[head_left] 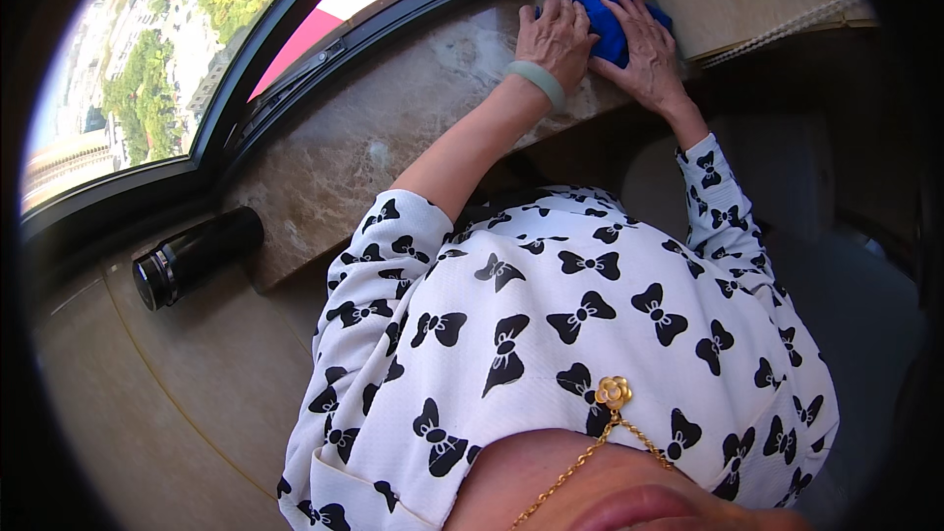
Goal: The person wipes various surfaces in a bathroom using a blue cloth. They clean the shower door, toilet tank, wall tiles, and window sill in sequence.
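Note:
A blue cloth [602, 28] lies bunched at the far right end of a brown marbled stone sill [433, 74]. My left hand [554, 39], with a pale green bangle [537, 82] on its wrist, grips the cloth's left side, fingers bent and close together. On the right side of the cloth rests my right hand [644, 51], its fingers stretched out and slightly apart. The two thumbs nearly meet over the cloth. Part of the cloth is hidden beneath both hands.
A black cylindrical flask [197, 254] stands beyond the sill's left end. Dark window frames [231, 98] run along the far side, with a metal window stay [313, 67]. A white beaded cord [787, 31] hangs at the right wall. A grey chair [728, 172] is below the sill.

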Available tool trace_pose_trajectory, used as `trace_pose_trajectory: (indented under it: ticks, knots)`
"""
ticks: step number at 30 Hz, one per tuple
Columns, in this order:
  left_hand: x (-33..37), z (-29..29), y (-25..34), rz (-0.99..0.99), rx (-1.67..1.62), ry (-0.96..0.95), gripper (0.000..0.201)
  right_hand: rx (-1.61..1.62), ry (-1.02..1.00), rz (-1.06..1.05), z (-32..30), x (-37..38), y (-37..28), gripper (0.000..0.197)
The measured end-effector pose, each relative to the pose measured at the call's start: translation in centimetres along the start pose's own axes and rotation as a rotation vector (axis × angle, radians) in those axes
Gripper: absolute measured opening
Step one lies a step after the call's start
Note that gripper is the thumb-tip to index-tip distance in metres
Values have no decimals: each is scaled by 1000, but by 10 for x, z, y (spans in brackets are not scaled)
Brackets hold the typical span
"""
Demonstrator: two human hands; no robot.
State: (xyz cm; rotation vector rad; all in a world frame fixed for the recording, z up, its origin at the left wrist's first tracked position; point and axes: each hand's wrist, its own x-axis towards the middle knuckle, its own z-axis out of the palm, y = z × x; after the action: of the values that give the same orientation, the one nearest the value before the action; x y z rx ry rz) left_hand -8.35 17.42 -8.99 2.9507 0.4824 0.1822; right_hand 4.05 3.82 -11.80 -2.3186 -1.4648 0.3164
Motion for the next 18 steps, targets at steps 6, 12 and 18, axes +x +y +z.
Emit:
trace_pose_trajectory:
  ticks: [6, 12, 18]
  knots:
    - [-48, -30, 29, 92, -75, -11, 48, 62, -73, -43, -30, -54, -21, 83]
    - [-95, -65, 11, 136, -191, -138, 52, 65, -142, -50, -36, -78, -80, 81]
    - [-167, -88, -40, -123, -79, -106, 48, 97, -188, -292, 13, -49, -154, 78]
